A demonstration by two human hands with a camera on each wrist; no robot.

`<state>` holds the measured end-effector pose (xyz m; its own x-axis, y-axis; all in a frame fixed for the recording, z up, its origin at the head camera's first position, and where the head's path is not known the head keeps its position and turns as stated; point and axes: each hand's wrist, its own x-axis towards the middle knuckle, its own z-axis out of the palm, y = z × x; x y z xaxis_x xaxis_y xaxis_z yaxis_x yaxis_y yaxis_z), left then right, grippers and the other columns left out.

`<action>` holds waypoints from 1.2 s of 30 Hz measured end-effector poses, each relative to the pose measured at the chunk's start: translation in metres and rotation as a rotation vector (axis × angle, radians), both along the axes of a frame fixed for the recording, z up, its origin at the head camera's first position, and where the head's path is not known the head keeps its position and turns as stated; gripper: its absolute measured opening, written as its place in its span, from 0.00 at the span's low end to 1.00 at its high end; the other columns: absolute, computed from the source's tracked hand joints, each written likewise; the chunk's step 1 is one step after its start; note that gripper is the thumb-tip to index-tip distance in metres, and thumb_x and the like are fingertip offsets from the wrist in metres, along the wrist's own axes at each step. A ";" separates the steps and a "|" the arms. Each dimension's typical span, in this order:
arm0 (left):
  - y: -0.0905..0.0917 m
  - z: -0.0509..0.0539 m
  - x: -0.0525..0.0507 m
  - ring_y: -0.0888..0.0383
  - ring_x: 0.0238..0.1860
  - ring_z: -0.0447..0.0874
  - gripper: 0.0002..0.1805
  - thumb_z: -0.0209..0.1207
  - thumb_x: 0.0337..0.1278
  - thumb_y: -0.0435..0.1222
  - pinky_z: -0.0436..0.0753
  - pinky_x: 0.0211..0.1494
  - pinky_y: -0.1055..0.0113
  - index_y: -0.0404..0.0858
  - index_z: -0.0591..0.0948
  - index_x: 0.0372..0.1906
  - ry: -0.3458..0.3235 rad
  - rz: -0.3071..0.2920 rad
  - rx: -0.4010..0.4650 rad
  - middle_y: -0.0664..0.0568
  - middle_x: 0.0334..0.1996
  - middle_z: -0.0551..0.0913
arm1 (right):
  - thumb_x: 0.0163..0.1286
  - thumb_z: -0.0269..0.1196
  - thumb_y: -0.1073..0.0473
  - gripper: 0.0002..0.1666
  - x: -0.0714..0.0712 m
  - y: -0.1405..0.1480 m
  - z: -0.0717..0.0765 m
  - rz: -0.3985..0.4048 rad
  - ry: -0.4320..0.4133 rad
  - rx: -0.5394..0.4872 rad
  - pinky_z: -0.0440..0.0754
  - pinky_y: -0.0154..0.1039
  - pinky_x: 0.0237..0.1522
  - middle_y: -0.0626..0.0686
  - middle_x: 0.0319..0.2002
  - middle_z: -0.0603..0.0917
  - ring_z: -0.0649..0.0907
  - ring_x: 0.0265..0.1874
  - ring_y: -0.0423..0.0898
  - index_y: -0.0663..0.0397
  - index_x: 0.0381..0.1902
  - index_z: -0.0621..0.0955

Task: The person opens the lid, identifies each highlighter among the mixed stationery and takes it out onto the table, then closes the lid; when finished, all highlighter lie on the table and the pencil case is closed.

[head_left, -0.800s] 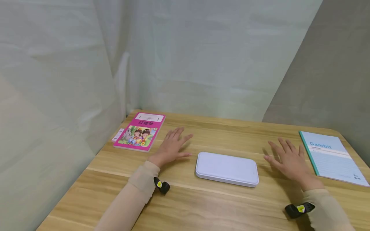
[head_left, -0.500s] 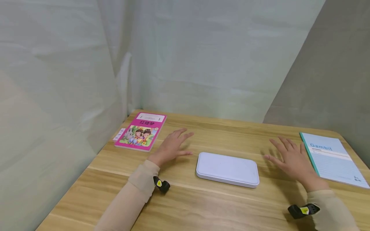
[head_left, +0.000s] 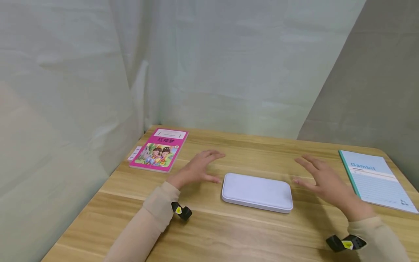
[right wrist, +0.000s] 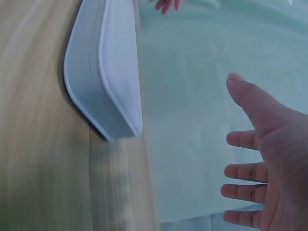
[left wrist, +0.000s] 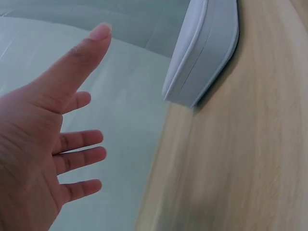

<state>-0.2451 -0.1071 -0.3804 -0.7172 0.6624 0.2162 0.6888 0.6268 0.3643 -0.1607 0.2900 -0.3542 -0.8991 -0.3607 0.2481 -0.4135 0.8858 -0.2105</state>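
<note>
A flat white rectangular case (head_left: 256, 193) with rounded corners lies on the wooden table between the two hands. Just off its left end is my left hand (head_left: 198, 168), fingers extended and thumb apart, holding nothing. My right hand (head_left: 330, 185) hovers off the other end, its fingers also spread and its palm turned inward. Both wrist views show a gap between each hand and the case: the left wrist view has the case's end (left wrist: 202, 53) at the top, and the right wrist view has its other end (right wrist: 103, 72) at the upper left.
A pink book (head_left: 159, 150) with a cartoon cover lies at the table's back left, over a white slip (head_left: 134, 153). At the right lies a light blue notebook (head_left: 376, 180) marked Gambit. Pale cloth (head_left: 229, 69) hangs behind the wooden table (head_left: 209, 236).
Both hands have turned their palms more inward, and their fingertips have come a little closer to the ends of the case. The case, book and notebook have stayed put.
</note>
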 end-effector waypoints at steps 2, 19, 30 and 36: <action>0.003 0.000 0.001 0.46 0.68 0.67 0.50 0.73 0.36 0.55 0.67 0.71 0.46 0.45 0.67 0.69 -0.028 -0.028 -0.018 0.45 0.67 0.70 | 0.62 0.65 0.43 0.41 0.002 -0.004 0.000 0.020 -0.009 -0.017 0.69 0.69 0.56 0.67 0.66 0.67 0.69 0.61 0.70 0.53 0.69 0.66; 0.014 -0.017 0.008 0.49 0.68 0.65 0.56 0.75 0.29 0.58 0.62 0.74 0.49 0.43 0.66 0.69 -0.143 -0.126 -0.111 0.50 0.66 0.71 | 0.60 0.67 0.41 0.38 0.013 -0.041 -0.018 0.113 -0.031 -0.077 0.75 0.62 0.57 0.60 0.62 0.74 0.73 0.60 0.62 0.56 0.62 0.74; 0.021 -0.029 0.007 0.54 0.66 0.67 0.56 0.75 0.27 0.60 0.64 0.73 0.53 0.43 0.66 0.68 -0.136 -0.134 -0.145 0.52 0.63 0.73 | 0.54 0.71 0.41 0.38 0.006 -0.056 -0.041 0.177 0.053 -0.061 0.77 0.59 0.55 0.59 0.58 0.78 0.78 0.56 0.59 0.56 0.58 0.78; 0.028 -0.036 0.007 0.52 0.65 0.68 0.59 0.75 0.24 0.61 0.63 0.73 0.53 0.39 0.66 0.67 -0.077 -0.136 -0.135 0.49 0.62 0.74 | 0.54 0.69 0.37 0.41 0.006 -0.063 -0.045 0.173 0.033 -0.024 0.77 0.59 0.56 0.58 0.59 0.77 0.76 0.58 0.58 0.55 0.60 0.76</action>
